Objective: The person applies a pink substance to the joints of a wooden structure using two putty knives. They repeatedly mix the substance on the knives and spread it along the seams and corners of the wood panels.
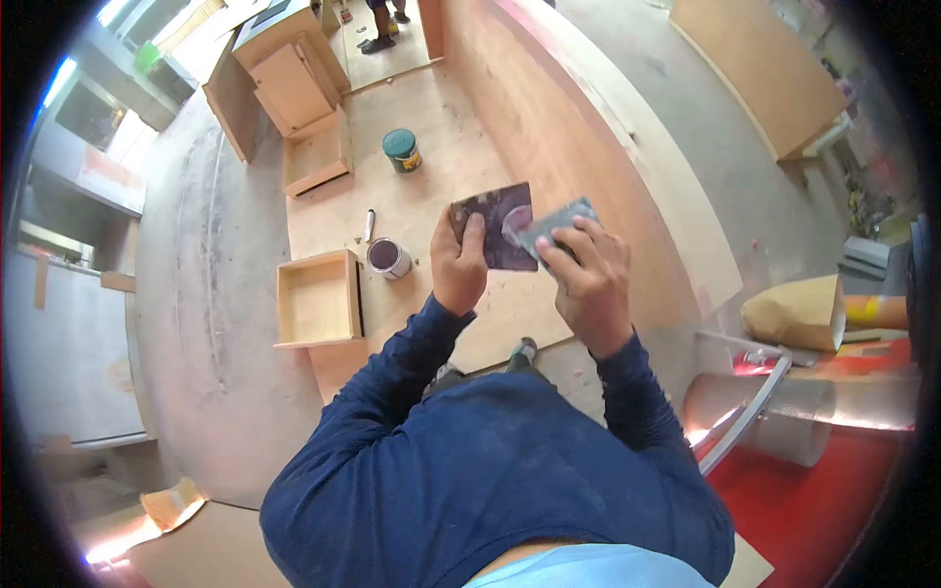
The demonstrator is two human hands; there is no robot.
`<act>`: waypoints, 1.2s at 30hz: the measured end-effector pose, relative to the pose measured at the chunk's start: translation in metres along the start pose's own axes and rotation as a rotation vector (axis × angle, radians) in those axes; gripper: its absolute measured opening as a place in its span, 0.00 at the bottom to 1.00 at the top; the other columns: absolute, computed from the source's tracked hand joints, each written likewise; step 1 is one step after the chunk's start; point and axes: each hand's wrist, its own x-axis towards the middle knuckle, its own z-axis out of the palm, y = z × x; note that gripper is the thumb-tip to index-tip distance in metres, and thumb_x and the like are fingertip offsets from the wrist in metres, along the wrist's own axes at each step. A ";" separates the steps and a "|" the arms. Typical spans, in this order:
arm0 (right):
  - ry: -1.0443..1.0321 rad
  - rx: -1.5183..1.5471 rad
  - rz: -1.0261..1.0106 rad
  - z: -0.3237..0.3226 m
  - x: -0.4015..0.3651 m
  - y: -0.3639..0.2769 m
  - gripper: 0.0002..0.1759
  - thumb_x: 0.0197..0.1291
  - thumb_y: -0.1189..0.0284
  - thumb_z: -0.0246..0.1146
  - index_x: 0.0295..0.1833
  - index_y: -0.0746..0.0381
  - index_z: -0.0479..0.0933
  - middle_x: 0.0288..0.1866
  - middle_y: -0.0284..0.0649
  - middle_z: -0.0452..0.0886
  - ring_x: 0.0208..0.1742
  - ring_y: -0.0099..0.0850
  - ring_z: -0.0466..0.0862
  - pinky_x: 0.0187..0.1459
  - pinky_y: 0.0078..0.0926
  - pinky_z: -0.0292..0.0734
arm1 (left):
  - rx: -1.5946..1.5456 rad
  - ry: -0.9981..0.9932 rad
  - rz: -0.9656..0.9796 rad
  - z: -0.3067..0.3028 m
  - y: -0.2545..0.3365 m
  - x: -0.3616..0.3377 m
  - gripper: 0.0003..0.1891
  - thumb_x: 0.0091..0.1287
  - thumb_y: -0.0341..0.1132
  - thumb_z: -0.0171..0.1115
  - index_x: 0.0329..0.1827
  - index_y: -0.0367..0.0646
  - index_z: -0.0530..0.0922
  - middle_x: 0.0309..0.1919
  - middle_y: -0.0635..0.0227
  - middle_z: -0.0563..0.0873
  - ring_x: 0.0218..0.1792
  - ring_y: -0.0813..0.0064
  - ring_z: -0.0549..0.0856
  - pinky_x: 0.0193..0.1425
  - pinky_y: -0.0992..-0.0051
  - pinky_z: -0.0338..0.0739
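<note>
My left hand [460, 260] holds a dark, flat square plate [495, 230], its thumb lying across the face. A pinkish smear of paste [516, 221] sits near the plate's right side. In my right hand [596, 284] is a grey flat scraper [557, 223], fingers pressed on it, with its left edge at the paste. Below and left of the plate, an open can [388, 259] with dark contents stands on the wooden panel [441, 127]. Close to the can lies a small marker-like item [370, 225].
A green-lidded can [401, 150] stands further up the panel. Two wooden drawers [319, 299] are at the left, beside a cabinet [294, 88]. A long wooden board [578, 127] rises along the right. A person's legs [380, 24] show at the top. A paper bag [796, 314] lies right.
</note>
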 end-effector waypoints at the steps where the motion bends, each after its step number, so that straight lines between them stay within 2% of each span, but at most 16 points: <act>1: 0.026 0.010 -0.026 -0.005 0.006 -0.009 0.20 0.48 0.82 0.63 0.48 0.56 0.83 0.51 0.35 0.79 0.60 0.41 0.75 0.56 0.40 0.67 | 0.054 -0.008 0.084 -0.011 -0.011 0.001 0.04 0.73 0.26 0.50 0.46 0.35 0.73 0.34 0.72 0.80 0.35 0.85 0.74 0.41 0.83 0.71; 2: 0.049 0.030 -0.034 -0.005 0.008 -0.022 0.20 0.49 0.82 0.63 0.49 0.57 0.83 0.51 0.36 0.79 0.60 0.41 0.75 0.56 0.40 0.67 | 0.122 -0.028 0.156 -0.024 -0.012 0.001 0.04 0.73 0.25 0.50 0.45 0.35 0.73 0.34 0.71 0.80 0.35 0.85 0.74 0.41 0.83 0.71; 6: -0.075 0.033 -0.062 0.027 0.017 -0.052 0.18 0.48 0.82 0.63 0.47 0.58 0.83 0.50 0.37 0.80 0.59 0.41 0.76 0.56 0.40 0.67 | -0.064 0.059 -0.065 -0.062 -0.025 0.006 0.04 0.72 0.25 0.50 0.45 0.33 0.72 0.35 0.67 0.81 0.36 0.83 0.76 0.42 0.81 0.73; 7: -0.014 0.043 -0.098 0.024 0.021 -0.061 0.18 0.47 0.82 0.63 0.46 0.59 0.84 0.49 0.38 0.80 0.58 0.41 0.77 0.56 0.40 0.68 | 0.259 0.018 0.252 -0.077 -0.026 0.008 0.05 0.72 0.25 0.51 0.45 0.33 0.72 0.36 0.65 0.82 0.37 0.81 0.77 0.44 0.79 0.73; 9: 0.057 0.028 -0.103 0.034 0.020 -0.083 0.17 0.46 0.82 0.64 0.44 0.59 0.84 0.46 0.38 0.81 0.56 0.41 0.78 0.55 0.40 0.68 | 0.139 0.027 0.114 -0.094 -0.003 0.006 0.05 0.72 0.25 0.51 0.45 0.33 0.72 0.36 0.65 0.82 0.37 0.81 0.77 0.44 0.79 0.73; 11: -0.015 0.043 -0.099 0.035 0.025 -0.099 0.17 0.46 0.82 0.64 0.45 0.59 0.84 0.46 0.38 0.81 0.56 0.41 0.78 0.55 0.40 0.68 | -0.038 0.071 -0.026 -0.104 0.000 0.006 0.05 0.72 0.25 0.50 0.45 0.33 0.72 0.36 0.65 0.82 0.37 0.81 0.77 0.44 0.79 0.73; 14: -0.013 0.058 -0.110 0.048 0.029 -0.106 0.18 0.46 0.83 0.65 0.45 0.58 0.84 0.46 0.37 0.81 0.56 0.40 0.78 0.55 0.39 0.68 | 0.068 0.107 0.093 -0.121 0.004 0.001 0.05 0.72 0.25 0.50 0.45 0.33 0.72 0.35 0.64 0.82 0.35 0.79 0.76 0.42 0.79 0.73; 18: -0.053 0.060 -0.104 0.050 0.040 -0.115 0.18 0.45 0.84 0.64 0.43 0.59 0.84 0.46 0.37 0.81 0.56 0.41 0.78 0.54 0.38 0.69 | 0.156 0.113 0.004 -0.133 -0.006 0.002 0.05 0.72 0.26 0.51 0.45 0.33 0.72 0.33 0.63 0.82 0.34 0.78 0.77 0.40 0.78 0.73; 20: 0.076 0.083 -0.130 0.048 0.032 -0.123 0.18 0.44 0.84 0.63 0.43 0.59 0.84 0.47 0.38 0.81 0.56 0.41 0.79 0.54 0.39 0.69 | 0.231 0.116 0.075 -0.140 -0.003 0.000 0.05 0.71 0.26 0.53 0.45 0.34 0.72 0.31 0.62 0.82 0.33 0.77 0.78 0.37 0.76 0.73; 21: -0.021 0.043 -0.140 0.055 0.027 -0.123 0.19 0.43 0.84 0.63 0.44 0.58 0.84 0.47 0.38 0.81 0.56 0.41 0.79 0.54 0.39 0.68 | 0.235 0.107 0.063 -0.141 0.000 -0.003 0.05 0.71 0.26 0.53 0.45 0.34 0.72 0.31 0.62 0.82 0.33 0.77 0.78 0.37 0.76 0.73; 27: -0.014 0.066 -0.078 0.050 0.024 -0.125 0.18 0.43 0.84 0.63 0.43 0.59 0.84 0.46 0.39 0.82 0.55 0.42 0.79 0.56 0.40 0.68 | 0.224 0.131 0.083 -0.134 0.003 -0.010 0.06 0.72 0.26 0.51 0.47 0.32 0.72 0.36 0.62 0.83 0.38 0.75 0.81 0.42 0.77 0.75; 29: -0.063 0.095 -0.091 0.039 0.028 -0.117 0.21 0.43 0.87 0.61 0.47 0.61 0.83 0.49 0.42 0.81 0.56 0.45 0.78 0.56 0.39 0.71 | -0.112 0.133 -0.083 -0.124 -0.006 -0.002 0.08 0.73 0.26 0.50 0.50 0.33 0.72 0.41 0.64 0.83 0.41 0.74 0.82 0.46 0.77 0.78; 30: -0.059 0.091 -0.107 0.039 0.031 -0.112 0.21 0.43 0.87 0.61 0.47 0.61 0.83 0.49 0.42 0.81 0.56 0.45 0.78 0.56 0.39 0.71 | -0.120 0.142 -0.071 -0.121 -0.008 0.005 0.08 0.73 0.26 0.50 0.50 0.33 0.72 0.41 0.64 0.83 0.41 0.74 0.82 0.46 0.77 0.78; 32: 0.060 0.313 -0.053 0.044 0.015 -0.105 0.24 0.44 0.89 0.60 0.49 0.62 0.82 0.52 0.45 0.79 0.56 0.46 0.78 0.56 0.40 0.73 | -0.820 -0.056 -0.455 -0.122 -0.010 0.002 0.09 0.74 0.28 0.49 0.52 0.35 0.72 0.44 0.64 0.83 0.42 0.74 0.84 0.47 0.75 0.81; 34: 0.067 0.297 -0.038 0.061 -0.003 -0.085 0.25 0.44 0.90 0.59 0.51 0.63 0.81 0.53 0.47 0.78 0.56 0.47 0.77 0.57 0.39 0.74 | -0.850 -0.066 -0.506 -0.112 -0.006 0.002 0.09 0.74 0.28 0.47 0.52 0.36 0.72 0.45 0.63 0.82 0.43 0.75 0.84 0.47 0.73 0.82; 36: 0.065 0.267 0.022 0.059 -0.013 -0.065 0.26 0.44 0.90 0.58 0.52 0.63 0.81 0.54 0.47 0.77 0.57 0.47 0.77 0.58 0.38 0.73 | -0.748 0.018 -0.375 -0.099 -0.007 0.003 0.09 0.74 0.28 0.47 0.52 0.36 0.72 0.45 0.63 0.83 0.43 0.75 0.84 0.49 0.74 0.82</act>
